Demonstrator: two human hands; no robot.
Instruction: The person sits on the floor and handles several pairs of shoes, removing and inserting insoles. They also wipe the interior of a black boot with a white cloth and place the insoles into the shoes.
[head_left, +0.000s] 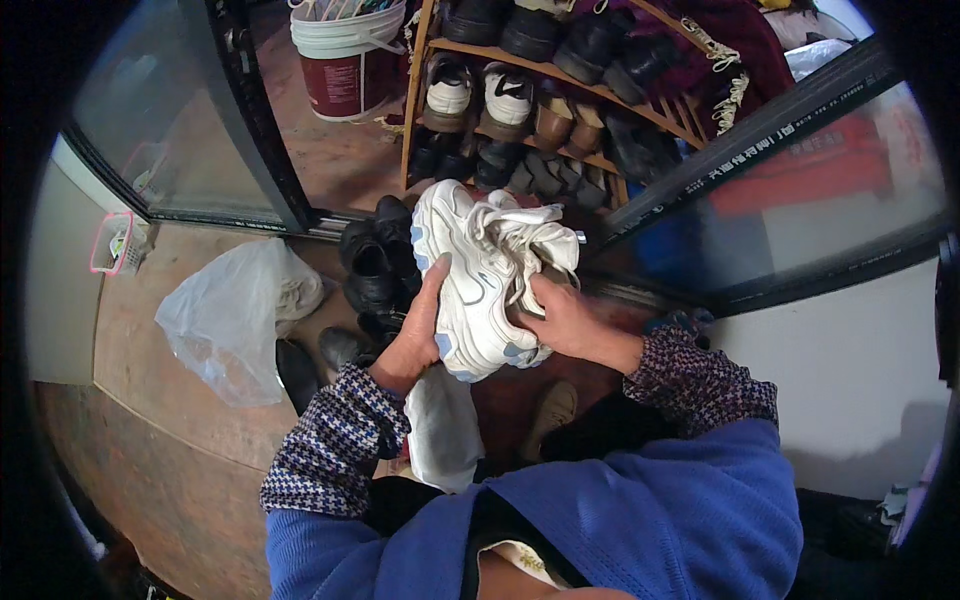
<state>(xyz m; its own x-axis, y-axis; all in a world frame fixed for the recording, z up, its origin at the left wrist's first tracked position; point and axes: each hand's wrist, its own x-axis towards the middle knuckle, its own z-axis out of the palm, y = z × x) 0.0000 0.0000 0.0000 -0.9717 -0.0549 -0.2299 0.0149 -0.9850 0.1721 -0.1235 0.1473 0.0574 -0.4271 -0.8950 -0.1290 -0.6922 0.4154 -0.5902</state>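
In front of me is a chunky white sneaker [468, 302] with pale blue patches on its sole and loose white laces. I cannot tell whether a second one is pressed against it. My left hand [415, 332] grips its sole side, with the thumb along the edge. My right hand [572, 318] is closed on the other side at the opening, its fingertips partly hidden inside. Just beyond my left hand, black shoes [372, 262] stand on the floor by the door track.
A wooden shoe rack [412, 110] full of shoes stands ahead, beside a white and dark red bucket [345, 75]. A clear plastic bag [225, 320] lies on the floor at left, near a small pink-rimmed basket [118, 243]. Dark-framed glass doors [770, 160] flank the opening.
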